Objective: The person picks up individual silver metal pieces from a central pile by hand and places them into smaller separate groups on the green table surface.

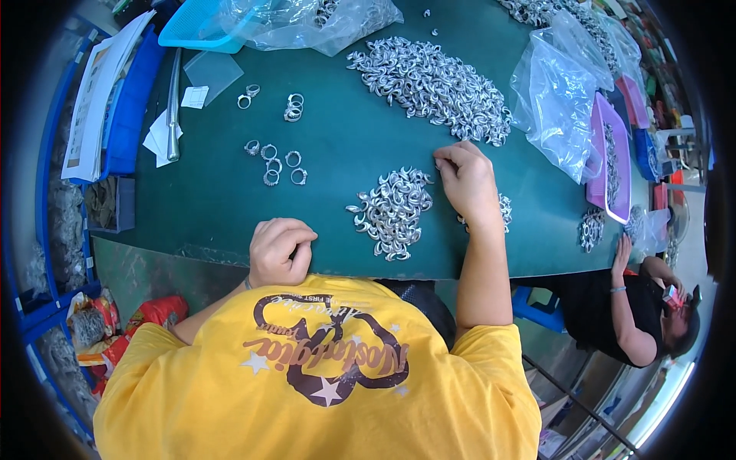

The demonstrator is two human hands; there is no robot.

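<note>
My right hand (pixel 468 180) is over the green table, its thumb and fingers drawn together in a pinch. Whatever is between the fingertips, if anything, is too small to make out. Just left of it lies a small heap of curved, shiny silver metal pieces (pixel 392 213). Beyond the hand spreads a larger heap of similar pieces (pixel 433 88). Another little pile (pixel 505 212) is partly hidden by my right wrist. My left hand (pixel 281 251) rests at the near table edge with fingers curled in, and nothing shows in it. Several silver rings (pixel 271 165) lie beyond that hand.
A metal rod (pixel 173 107) and a blue tray with papers (pixel 126 115) are at left. Clear plastic bags (pixel 552 100) and a pink tray (pixel 622 180) of metal pieces stand at right. A turquoise basket (pixel 192 31) is at the far left. Another person (pixel 632 314) sits at right.
</note>
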